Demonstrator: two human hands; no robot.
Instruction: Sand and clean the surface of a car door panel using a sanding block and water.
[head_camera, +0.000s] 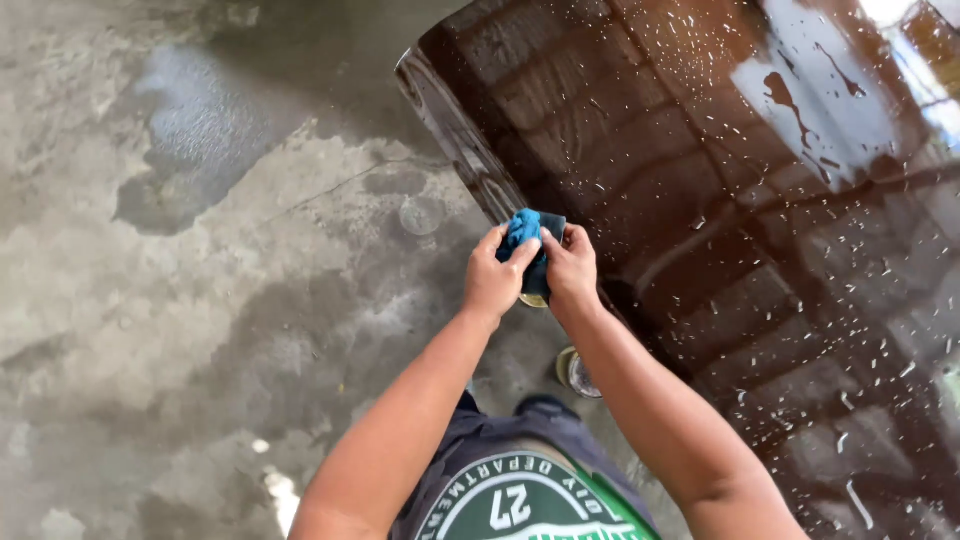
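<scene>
Both hands, the left hand (492, 282) and right hand (571, 270), are closed around a small crumpled blue cloth (524, 230) at frame centre, by the wet, glossy dark-brown car panel (720, 200). Soft, light and probably damp, it bunches easily; pinching its gathered folds looks best.

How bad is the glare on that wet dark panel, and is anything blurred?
Head view: bright sky glare washes out the dark panel near the top right corner; the rest mirrors surroundings under sharp water beads. Both hands, left hand and right hand, and the blue cloth look crisp; the concrete floor is evenly lit.
</scene>
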